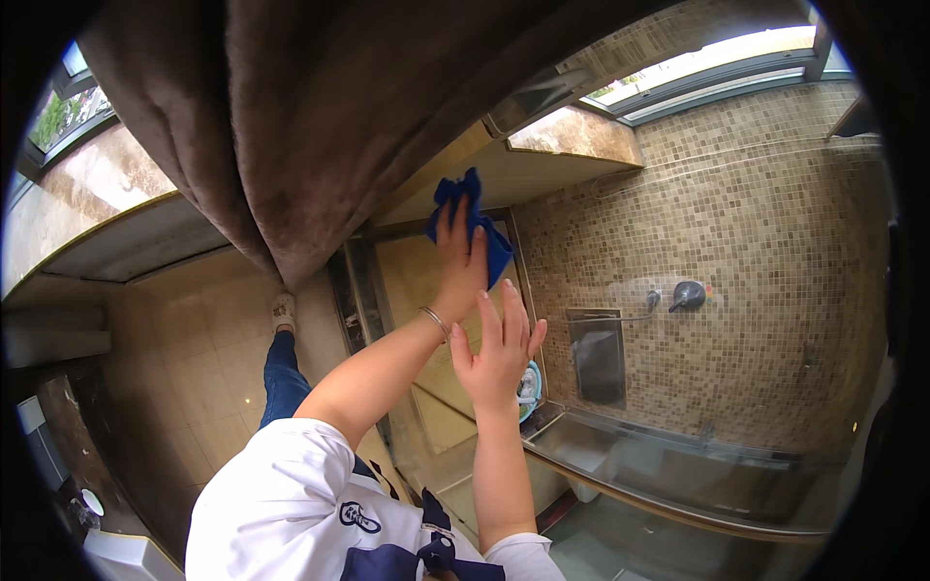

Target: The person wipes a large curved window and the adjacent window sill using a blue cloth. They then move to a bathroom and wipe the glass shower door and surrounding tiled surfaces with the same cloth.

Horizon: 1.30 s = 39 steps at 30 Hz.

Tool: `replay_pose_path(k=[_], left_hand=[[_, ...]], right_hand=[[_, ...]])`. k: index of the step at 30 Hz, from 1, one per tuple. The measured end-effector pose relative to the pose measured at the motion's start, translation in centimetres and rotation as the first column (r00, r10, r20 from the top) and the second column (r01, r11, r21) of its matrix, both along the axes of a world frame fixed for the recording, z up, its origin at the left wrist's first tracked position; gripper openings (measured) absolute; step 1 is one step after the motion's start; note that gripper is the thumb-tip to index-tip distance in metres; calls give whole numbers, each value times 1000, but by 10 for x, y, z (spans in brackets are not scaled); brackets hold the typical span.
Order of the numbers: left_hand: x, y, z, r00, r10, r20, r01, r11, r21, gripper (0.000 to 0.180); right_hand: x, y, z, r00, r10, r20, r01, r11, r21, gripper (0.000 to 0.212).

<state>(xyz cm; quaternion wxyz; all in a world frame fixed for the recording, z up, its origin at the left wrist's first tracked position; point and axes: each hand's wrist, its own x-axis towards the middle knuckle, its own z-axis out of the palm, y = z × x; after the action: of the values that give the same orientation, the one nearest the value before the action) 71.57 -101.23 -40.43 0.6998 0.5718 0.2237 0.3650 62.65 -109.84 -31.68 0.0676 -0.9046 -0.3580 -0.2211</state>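
Note:
My left hand (463, 266), with a bracelet at the wrist, reaches up and forward. Its fingers lie over a crumpled blue cloth (496, 254), which sticks out above and to the right of them. I cannot tell for certain what surface lies behind the cloth. Just below and to the right is my right hand (497, 358), its fingers spread and nothing in it. Whether its palm touches a clear pane cannot be made out.
A brown curtain (291, 116) hangs at the upper left. On the mosaic-tiled wall (746, 213) at right are a dark shower control (688, 295) and a recessed niche (598, 360). A light-blue basket (529, 387) stands beyond my right hand. Below right runs a glass panel's rail (668, 504).

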Motion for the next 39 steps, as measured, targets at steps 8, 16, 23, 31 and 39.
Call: replay_pose_path(k=[8, 16, 23, 31, 39], left_hand=[[-7, 8, 105, 986, -116, 118, 86, 970, 229, 61], [31, 48, 120, 982, -16, 190, -39, 958, 285, 52], [48, 58, 14, 997, 75, 30, -78, 992, 100, 48], [22, 18, -98, 975, 49, -215, -63, 996, -59, 50], [-113, -137, -113, 915, -156, -373, 129, 987, -94, 59]], right_hand=[[5, -3, 11, 980, 153, 131, -184, 943, 277, 39], [23, 21, 26, 967, 217, 135, -249, 922, 298, 34], [10, 10, -15, 967, 243, -73, -198, 904, 379, 32], [-21, -18, -37, 968, 134, -214, -81, 968, 238, 29], [-72, -67, -46, 973, 3, -230, 40, 982, 182, 27]])
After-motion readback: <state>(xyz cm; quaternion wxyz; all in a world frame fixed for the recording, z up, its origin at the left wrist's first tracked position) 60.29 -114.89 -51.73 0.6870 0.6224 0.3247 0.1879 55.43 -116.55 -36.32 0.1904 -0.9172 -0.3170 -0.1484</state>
